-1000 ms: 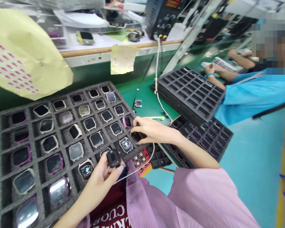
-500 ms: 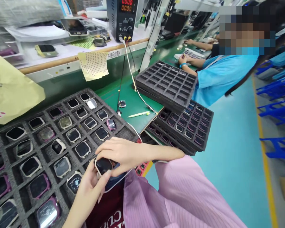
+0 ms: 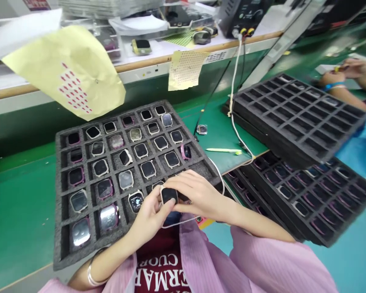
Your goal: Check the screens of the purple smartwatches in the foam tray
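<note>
Between my two hands is a smartwatch case with a dark screen and a pale frame, held over the front right edge of a grey foam tray. My left hand grips it from the left, thumb on the screen. My right hand has its fingers closed over the case's top and right side. In the tray's compartments lie several strapless watch cases with pale or purple frames; one near my left hand, a watch case, shows a lit face. A white cable runs just below my hands.
Stacked foam trays stand to the right, with filled trays below them. A pale green pen lies on the green table. Yellow paper hangs from the shelf. A co-worker's hands are at far right.
The view has swung left, so the whole tray and more table show, and the co-worker is mostly out of frame. Both hands still hold the watch case.
</note>
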Demonstrator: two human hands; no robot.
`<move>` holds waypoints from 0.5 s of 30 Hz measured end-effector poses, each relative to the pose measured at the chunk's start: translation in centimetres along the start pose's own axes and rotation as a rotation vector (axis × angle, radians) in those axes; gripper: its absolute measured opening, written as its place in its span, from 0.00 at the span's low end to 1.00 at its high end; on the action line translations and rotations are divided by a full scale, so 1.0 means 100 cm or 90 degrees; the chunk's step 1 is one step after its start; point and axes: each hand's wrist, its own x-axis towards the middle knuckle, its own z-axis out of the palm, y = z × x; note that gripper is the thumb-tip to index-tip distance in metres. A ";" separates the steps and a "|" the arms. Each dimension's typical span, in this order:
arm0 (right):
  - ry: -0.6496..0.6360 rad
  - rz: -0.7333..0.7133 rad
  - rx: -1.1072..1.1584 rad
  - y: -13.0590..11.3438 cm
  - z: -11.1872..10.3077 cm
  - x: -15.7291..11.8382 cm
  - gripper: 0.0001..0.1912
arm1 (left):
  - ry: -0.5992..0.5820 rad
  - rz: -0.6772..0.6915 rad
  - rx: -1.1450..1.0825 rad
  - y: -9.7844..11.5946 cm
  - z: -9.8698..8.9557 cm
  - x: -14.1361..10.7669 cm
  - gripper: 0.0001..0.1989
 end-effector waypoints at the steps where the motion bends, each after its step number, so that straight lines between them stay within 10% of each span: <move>1: 0.002 0.005 0.007 0.000 0.001 0.000 0.19 | -0.008 0.002 -0.006 -0.001 -0.001 0.000 0.14; 15: 0.016 0.027 0.050 0.003 0.005 -0.001 0.19 | -0.020 -0.025 -0.012 0.000 -0.001 -0.001 0.13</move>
